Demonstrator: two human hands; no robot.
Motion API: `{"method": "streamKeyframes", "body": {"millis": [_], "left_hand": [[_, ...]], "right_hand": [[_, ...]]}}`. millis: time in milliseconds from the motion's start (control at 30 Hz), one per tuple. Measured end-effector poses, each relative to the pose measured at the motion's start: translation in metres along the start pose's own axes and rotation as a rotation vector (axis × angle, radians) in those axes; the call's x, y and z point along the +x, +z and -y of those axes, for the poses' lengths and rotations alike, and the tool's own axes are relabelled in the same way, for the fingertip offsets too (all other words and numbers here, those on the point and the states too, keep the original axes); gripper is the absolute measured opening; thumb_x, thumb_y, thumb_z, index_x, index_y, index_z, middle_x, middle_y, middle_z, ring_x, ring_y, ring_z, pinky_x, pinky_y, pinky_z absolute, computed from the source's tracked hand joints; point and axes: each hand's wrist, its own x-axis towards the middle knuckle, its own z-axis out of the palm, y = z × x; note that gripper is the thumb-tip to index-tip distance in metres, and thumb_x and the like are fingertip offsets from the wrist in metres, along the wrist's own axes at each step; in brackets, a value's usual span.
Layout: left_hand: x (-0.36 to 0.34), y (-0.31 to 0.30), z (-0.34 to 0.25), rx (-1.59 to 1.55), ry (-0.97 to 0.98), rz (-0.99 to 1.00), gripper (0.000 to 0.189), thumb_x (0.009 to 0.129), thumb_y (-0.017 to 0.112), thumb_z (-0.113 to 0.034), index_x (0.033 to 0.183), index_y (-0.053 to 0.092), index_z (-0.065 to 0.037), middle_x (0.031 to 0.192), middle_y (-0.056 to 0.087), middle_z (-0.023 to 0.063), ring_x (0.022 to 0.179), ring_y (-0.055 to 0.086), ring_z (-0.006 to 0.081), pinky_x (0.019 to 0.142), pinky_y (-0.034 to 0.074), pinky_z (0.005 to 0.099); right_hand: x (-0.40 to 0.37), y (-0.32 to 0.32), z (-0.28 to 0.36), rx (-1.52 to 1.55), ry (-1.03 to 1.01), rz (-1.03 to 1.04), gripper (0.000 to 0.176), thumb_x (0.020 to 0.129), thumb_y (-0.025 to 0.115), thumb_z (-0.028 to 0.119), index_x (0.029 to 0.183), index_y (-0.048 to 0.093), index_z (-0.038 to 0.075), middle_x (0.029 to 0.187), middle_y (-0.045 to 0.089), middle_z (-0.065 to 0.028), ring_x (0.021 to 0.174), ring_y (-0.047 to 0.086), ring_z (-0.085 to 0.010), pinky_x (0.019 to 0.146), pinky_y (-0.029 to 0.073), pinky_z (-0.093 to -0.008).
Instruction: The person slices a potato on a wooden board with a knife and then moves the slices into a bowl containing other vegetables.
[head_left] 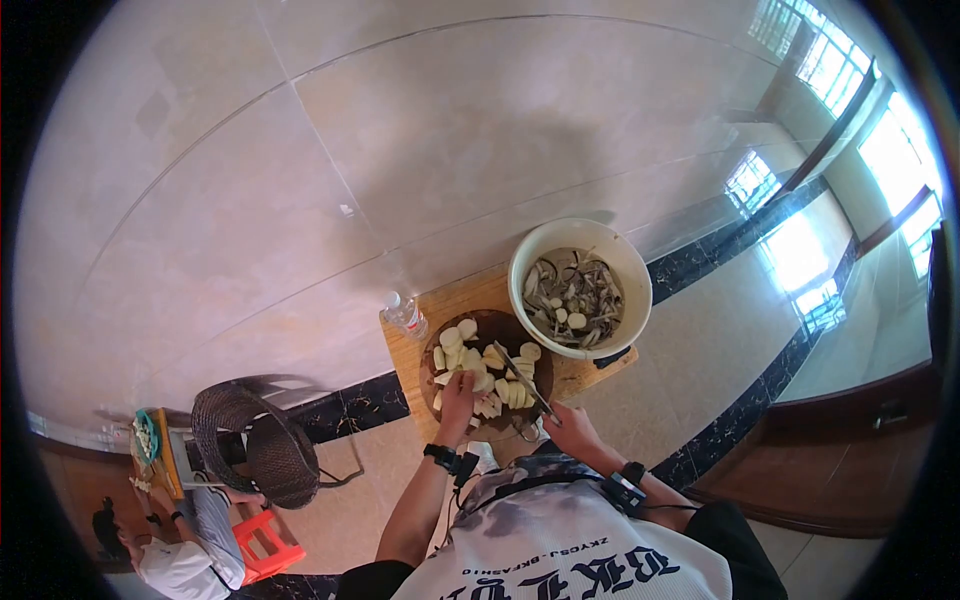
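Observation:
On a round, dark wooden chopping board (430, 385) lie several pale, cream-coloured vegetable pieces (516, 392), many cut into thick slices. My right hand (572, 434) is closed around the handle of a knife (526, 384), its blade slanting across the board between the pieces. The fingers of my left hand (458, 400) are bent and closed on a pale vegetable piece at the left of the board. Just beyond the board, a white bucket (636, 290) holds dark and pale strips with a few round slices. The kind of vegetable is not clear.
The board rests on a small wooden table (455, 300) against the tiled wall. A clear plastic bottle (408, 318) stands at its back left. Further left are a dark wicker basket (285, 465), a red stool (265, 545) and another person (190, 560) with hands near pale pieces.

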Motion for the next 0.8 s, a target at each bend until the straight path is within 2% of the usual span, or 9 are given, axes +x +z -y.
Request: {"method": "streamKeyframes", "body": {"millis": [33, 133, 233, 333, 433, 567, 667, 733, 800], "left_hand": [[0.0, -0.004, 0.0, -0.003, 0.025, -0.015, 0.035, 0.108, 0.052, -0.027, 0.114, 0.061, 0.006, 0.102, 0.069, 0.0149, 0.082, 0.071, 0.0183, 0.067, 0.059, 0.0295], [-0.011, -0.024, -0.001, 0.123, -0.11, -0.052, 0.037, 0.108, 0.051, -0.028, 0.116, 0.06, 0.006, 0.104, 0.069, 0.0164, 0.084, 0.072, 0.0203, 0.068, 0.06, 0.032], [-0.034, -0.042, -0.001, 0.292, -0.042, -0.133, 0.041, 0.107, 0.052, -0.032, 0.114, 0.064, 0.007, 0.098, 0.071, 0.0154, 0.082, 0.072, 0.0215, 0.067, 0.061, 0.0337], [-0.04, -0.069, 0.036, 0.317, -0.255, -0.116, 0.043, 0.105, 0.055, -0.034, 0.106, 0.069, 0.006, 0.089, 0.072, 0.0135, 0.08, 0.07, 0.0214, 0.066, 0.058, 0.0352], [-0.046, -0.074, 0.065, 0.316, -0.253, -0.062, 0.042, 0.104, 0.057, -0.034, 0.098, 0.072, 0.005, 0.082, 0.072, 0.0127, 0.076, 0.068, 0.0202, 0.067, 0.054, 0.0362], [-0.039, -0.06, 0.086, 0.183, -0.27, -0.108, 0.041, 0.104, 0.058, -0.034, 0.095, 0.072, 0.004, 0.081, 0.071, 0.012, 0.075, 0.067, 0.0199, 0.068, 0.051, 0.0363], [-0.031, -0.05, 0.087, 0.227, -0.24, -0.122, 0.041, 0.104, 0.058, -0.034, 0.094, 0.071, 0.003, 0.081, 0.07, 0.0112, 0.075, 0.068, 0.0201, 0.067, 0.052, 0.0363], [-0.031, -0.046, 0.067, 0.308, -0.218, -0.095, 0.04, 0.104, 0.058, -0.035, 0.093, 0.071, 0.002, 0.081, 0.07, 0.0107, 0.075, 0.07, 0.0212, 0.067, 0.054, 0.0368], [-0.037, -0.042, 0.042, 0.173, -0.358, -0.098, 0.04, 0.103, 0.058, -0.034, 0.094, 0.071, 0.002, 0.081, 0.07, 0.0116, 0.078, 0.073, 0.024, 0.069, 0.055, 0.0385]], "right_hand": [[-0.001, 0.0, 0.0, -0.003, -0.003, 0.002, 0.025, 0.095, 0.061, 0.025, 0.097, 0.058, 0.001, 0.079, 0.064, -0.0317, 0.083, 0.061, -0.0553, 0.071, 0.048, -0.0612], [-0.001, 0.003, -0.003, -0.03, -0.003, 0.028, 0.025, 0.095, 0.061, 0.026, 0.098, 0.059, 0.001, 0.08, 0.064, -0.0314, 0.083, 0.062, -0.0551, 0.071, 0.049, -0.0609], [-0.002, 0.004, -0.003, -0.032, -0.015, 0.046, 0.026, 0.095, 0.061, 0.027, 0.098, 0.059, 0.001, 0.081, 0.064, -0.0312, 0.084, 0.062, -0.0547, 0.071, 0.049, -0.0605], [-0.003, 0.007, -0.001, -0.015, 0.002, 0.06, 0.025, 0.094, 0.062, 0.027, 0.098, 0.061, 0.002, 0.082, 0.065, -0.0301, 0.084, 0.062, -0.0533, 0.071, 0.05, -0.0582], [-0.004, 0.009, 0.005, -0.002, 0.011, 0.07, 0.025, 0.094, 0.063, 0.026, 0.1, 0.063, 0.002, 0.082, 0.065, -0.0298, 0.085, 0.062, -0.0529, 0.072, 0.05, -0.0573], [-0.001, 0.015, -0.002, -0.008, -0.028, 0.085, 0.026, 0.094, 0.063, 0.027, 0.101, 0.063, 0.003, 0.082, 0.065, -0.03, 0.084, 0.062, -0.0533, 0.072, 0.05, -0.0582], [0.0, 0.013, 0.002, -0.042, -0.046, 0.107, 0.026, 0.094, 0.063, 0.028, 0.1, 0.062, 0.003, 0.081, 0.065, -0.0303, 0.083, 0.062, -0.0535, 0.071, 0.049, -0.059], [0.0, 0.013, 0.003, -0.048, -0.05, 0.098, 0.026, 0.095, 0.063, 0.028, 0.098, 0.062, 0.003, 0.08, 0.064, -0.0306, 0.083, 0.061, -0.0536, 0.071, 0.049, -0.0594], [0.0, 0.013, 0.005, -0.042, -0.053, 0.086, 0.026, 0.094, 0.063, 0.028, 0.095, 0.06, 0.002, 0.079, 0.064, -0.0307, 0.082, 0.061, -0.0538, 0.069, 0.048, -0.0594]]}}
